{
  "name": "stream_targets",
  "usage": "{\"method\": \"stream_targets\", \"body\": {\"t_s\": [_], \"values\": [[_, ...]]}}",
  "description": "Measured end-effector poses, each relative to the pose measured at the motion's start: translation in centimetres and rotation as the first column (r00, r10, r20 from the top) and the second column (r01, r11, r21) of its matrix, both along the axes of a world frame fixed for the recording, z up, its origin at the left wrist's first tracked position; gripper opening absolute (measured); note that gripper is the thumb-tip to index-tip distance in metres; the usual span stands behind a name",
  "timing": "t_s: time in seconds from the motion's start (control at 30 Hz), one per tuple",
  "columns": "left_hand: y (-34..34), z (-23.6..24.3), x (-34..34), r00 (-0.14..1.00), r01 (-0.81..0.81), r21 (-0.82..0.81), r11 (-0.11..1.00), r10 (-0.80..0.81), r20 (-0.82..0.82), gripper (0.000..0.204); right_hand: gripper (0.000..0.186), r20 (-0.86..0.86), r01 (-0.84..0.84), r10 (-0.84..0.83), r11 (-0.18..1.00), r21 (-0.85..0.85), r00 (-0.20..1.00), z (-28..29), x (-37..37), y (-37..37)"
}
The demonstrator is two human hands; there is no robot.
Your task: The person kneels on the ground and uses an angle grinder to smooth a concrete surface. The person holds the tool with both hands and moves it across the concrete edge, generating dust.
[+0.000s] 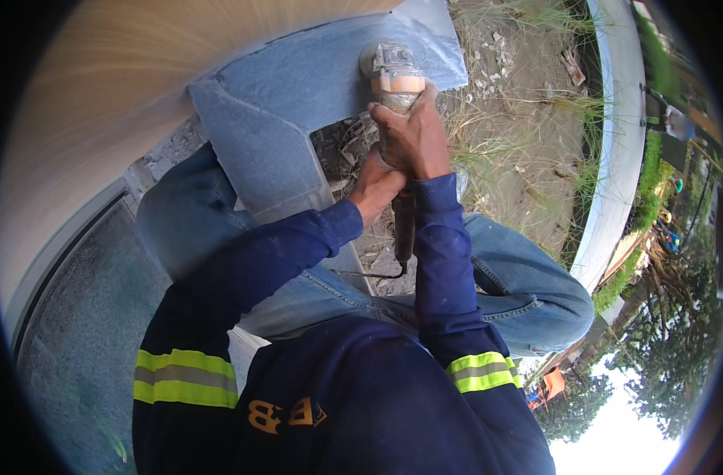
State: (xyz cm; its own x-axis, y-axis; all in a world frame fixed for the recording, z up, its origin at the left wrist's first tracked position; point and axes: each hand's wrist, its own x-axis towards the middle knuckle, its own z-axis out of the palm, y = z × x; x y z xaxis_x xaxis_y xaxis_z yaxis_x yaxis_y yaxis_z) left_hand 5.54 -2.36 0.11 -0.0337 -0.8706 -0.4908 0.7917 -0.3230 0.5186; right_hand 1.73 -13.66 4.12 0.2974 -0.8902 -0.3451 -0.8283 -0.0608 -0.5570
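Note:
Both of my hands are wrapped round a dusty angle grinder (399, 82), with its orange collar and metal head pointing away from me. My right hand (422, 136) grips the body just behind the collar. Closer to me, my left hand (375, 186) holds the body lower down, partly under the right. The grinder's head is over a blue-grey stone slab (330, 75), near its far right part; its disc is mostly hidden, so contact cannot be told. A dark rear end and cord (403, 257) hang toward my lap.
A curved tan wall (116, 95) rises at the left beside the slab. Right of the slab lies soil with grass and rubble (512, 134), bordered by a pale concrete curb (619, 142). My jeans-clad knees (528, 293) flank the work. Trees (662, 348) stand at the far right.

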Motion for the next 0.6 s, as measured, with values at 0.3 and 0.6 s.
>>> {"method": "stream_targets", "body": {"t_s": [0.3,0.6], "values": [[0.6,-0.3,-0.5,1.000,0.011,-0.033,0.999,-0.012,-0.005,0.042,0.072,0.055,0.058,-0.061,0.998,0.039,0.997,-0.2,-0.8,0.2],[1.2,0.2,-1.2,1.000,-0.029,-0.039,0.999,0.029,0.009,0.044,0.074,0.059,0.089,-0.092,0.994,0.056,0.994,0.7,-0.7,0.7]]}}
